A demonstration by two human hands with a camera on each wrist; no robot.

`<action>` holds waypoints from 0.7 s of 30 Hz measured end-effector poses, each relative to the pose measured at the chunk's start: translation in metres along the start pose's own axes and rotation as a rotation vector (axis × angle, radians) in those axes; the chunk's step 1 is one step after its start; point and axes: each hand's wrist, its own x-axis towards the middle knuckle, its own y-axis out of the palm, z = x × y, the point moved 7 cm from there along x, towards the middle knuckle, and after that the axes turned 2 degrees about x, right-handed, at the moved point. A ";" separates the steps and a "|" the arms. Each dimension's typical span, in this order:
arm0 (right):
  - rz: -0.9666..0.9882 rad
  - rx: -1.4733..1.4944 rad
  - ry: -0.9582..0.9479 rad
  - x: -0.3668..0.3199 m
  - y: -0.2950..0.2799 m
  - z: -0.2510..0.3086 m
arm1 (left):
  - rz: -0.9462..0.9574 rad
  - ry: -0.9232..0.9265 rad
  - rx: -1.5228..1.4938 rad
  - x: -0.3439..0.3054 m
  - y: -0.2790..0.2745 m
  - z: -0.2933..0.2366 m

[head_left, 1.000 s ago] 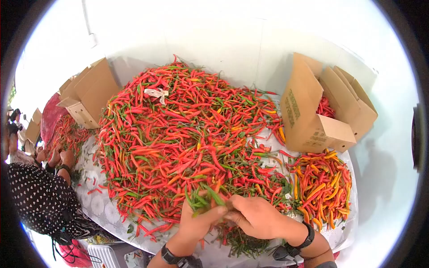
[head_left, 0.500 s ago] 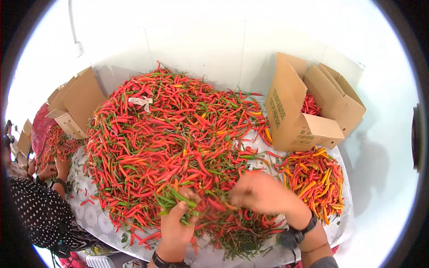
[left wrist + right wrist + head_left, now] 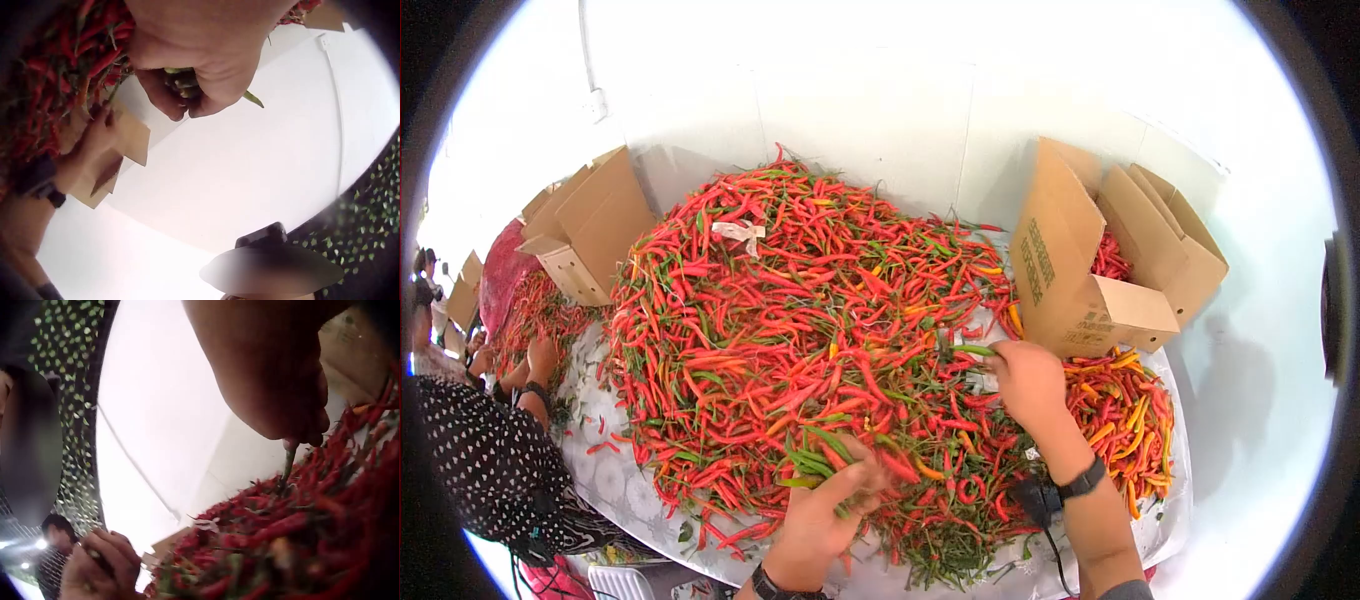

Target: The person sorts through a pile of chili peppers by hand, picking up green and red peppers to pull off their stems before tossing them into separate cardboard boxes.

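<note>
My left hand (image 3: 820, 520) grips a small bunch of green chillies (image 3: 808, 462) low over the front of a large heap of mostly red chillies (image 3: 780, 300). In the left wrist view the fingers curl round the bunch, and one green tip (image 3: 253, 99) sticks out past the hand. Out to the right, my right hand (image 3: 1032, 385) pinches a single green chilli (image 3: 974, 350) by one end, over the heap's right edge. The right wrist view shows that green chilli (image 3: 289, 464) pointing down from the fingertips.
A cardboard box (image 3: 1050, 260) with red chillies inside stands back right. In front of it lies a pile of orange and red chillies (image 3: 1130, 420). Green stems (image 3: 940, 550) lie near the front edge. Another person (image 3: 485, 460) works at the left, by a second box (image 3: 600, 225).
My right hand has left the left hand and moved right and away from me, now pinching a green chilli. My left hand keeps its green bunch near the same spot.
</note>
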 end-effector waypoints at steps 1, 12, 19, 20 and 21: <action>-0.055 0.088 0.025 -0.004 -0.018 0.013 | -0.019 0.023 0.063 0.000 0.003 -0.001; 0.216 0.532 -0.518 -0.064 -0.031 0.152 | -0.066 0.227 0.175 0.000 0.007 -0.011; 0.436 0.529 -0.623 -0.046 -0.027 0.157 | -0.188 0.283 -0.079 0.001 -0.013 -0.031; 0.351 0.405 -0.542 -0.033 -0.029 0.149 | -0.156 0.255 -0.096 0.000 -0.010 -0.034; 0.273 0.302 -0.454 -0.020 -0.027 0.142 | -0.158 0.244 -0.092 0.000 -0.011 -0.035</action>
